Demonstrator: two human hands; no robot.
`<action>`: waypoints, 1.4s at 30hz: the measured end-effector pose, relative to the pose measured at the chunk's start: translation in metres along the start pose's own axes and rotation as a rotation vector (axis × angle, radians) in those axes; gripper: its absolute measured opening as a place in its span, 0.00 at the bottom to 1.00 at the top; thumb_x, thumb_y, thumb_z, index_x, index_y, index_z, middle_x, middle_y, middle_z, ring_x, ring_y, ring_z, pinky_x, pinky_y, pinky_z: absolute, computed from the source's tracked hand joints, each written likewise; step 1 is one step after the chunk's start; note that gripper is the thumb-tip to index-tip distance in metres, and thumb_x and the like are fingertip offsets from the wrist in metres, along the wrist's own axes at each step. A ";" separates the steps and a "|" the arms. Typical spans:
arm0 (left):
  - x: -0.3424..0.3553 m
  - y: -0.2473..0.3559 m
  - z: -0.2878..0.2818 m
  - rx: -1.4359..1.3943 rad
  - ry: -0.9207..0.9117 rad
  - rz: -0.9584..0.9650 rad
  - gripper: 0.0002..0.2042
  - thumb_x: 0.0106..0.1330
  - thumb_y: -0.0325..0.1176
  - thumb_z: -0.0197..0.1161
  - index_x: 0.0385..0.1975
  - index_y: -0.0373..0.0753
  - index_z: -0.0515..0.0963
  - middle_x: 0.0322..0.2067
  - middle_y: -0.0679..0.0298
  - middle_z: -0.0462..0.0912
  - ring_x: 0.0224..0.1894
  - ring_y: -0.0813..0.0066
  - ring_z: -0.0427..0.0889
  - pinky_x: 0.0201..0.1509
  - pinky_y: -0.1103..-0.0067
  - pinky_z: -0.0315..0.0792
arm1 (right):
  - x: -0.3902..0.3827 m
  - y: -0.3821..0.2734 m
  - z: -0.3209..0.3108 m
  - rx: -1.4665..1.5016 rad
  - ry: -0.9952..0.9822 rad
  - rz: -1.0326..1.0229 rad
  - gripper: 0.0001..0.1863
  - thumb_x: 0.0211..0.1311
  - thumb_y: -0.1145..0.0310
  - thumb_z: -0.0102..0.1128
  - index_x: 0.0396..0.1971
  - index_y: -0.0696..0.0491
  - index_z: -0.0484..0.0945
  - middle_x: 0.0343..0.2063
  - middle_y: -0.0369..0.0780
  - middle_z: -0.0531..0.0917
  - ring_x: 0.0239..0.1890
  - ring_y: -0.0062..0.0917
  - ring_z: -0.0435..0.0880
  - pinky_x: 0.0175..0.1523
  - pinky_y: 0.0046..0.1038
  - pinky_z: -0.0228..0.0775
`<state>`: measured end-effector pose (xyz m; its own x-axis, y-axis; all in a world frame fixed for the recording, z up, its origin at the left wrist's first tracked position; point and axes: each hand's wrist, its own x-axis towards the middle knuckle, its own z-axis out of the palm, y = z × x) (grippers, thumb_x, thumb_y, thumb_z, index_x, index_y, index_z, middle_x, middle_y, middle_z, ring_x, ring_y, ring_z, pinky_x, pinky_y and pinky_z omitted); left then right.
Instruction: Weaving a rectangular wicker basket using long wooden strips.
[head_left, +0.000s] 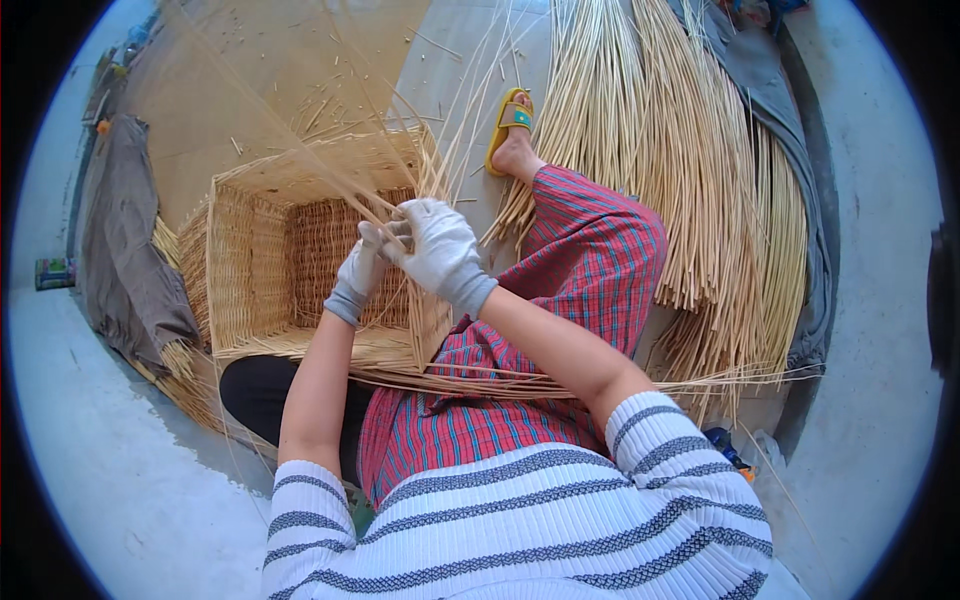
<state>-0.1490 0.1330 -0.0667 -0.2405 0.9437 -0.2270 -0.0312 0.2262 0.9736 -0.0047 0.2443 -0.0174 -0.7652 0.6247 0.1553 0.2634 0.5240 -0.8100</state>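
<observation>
A rectangular woven wicker basket [240, 265] lies in front of me, its hollow facing up toward me. Over its right side my two white-gloved hands come close together. My left hand [363, 268] is closed on wicker rods [350, 190], which fan out up and to the left, blurred by motion. Just beside it, my right hand [440, 245] is curled with its fingers pinched on the same rods. The gloves partly hide where the rods pass between the fingers. More loose rod ends stick out from the basket's near and right edges.
Long bundles of peeled wicker rods [690, 190] spread over the floor at the right, beside a grey cloth [790, 130]. My foot in a yellow sandal [505, 125] rests near them. Another grey cloth [130, 240] covers wicker at the left. Offcuts litter the far floor.
</observation>
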 end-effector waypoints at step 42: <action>0.024 0.001 0.008 -0.021 -0.009 -0.199 0.25 0.74 0.49 0.56 0.62 0.36 0.74 0.54 0.68 0.81 0.54 0.82 0.74 0.59 0.80 0.71 | 0.081 0.085 -0.046 -0.146 -0.114 -0.166 0.29 0.36 0.57 0.79 0.42 0.48 0.79 0.45 0.42 0.79 0.56 0.40 0.74 0.64 0.39 0.65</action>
<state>-0.1472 0.1582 -0.0716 -0.2194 0.8829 -0.4152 -0.0974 0.4036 0.9097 -0.0170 0.3661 -0.0476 -0.8641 0.4584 0.2078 0.2045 0.6970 -0.6872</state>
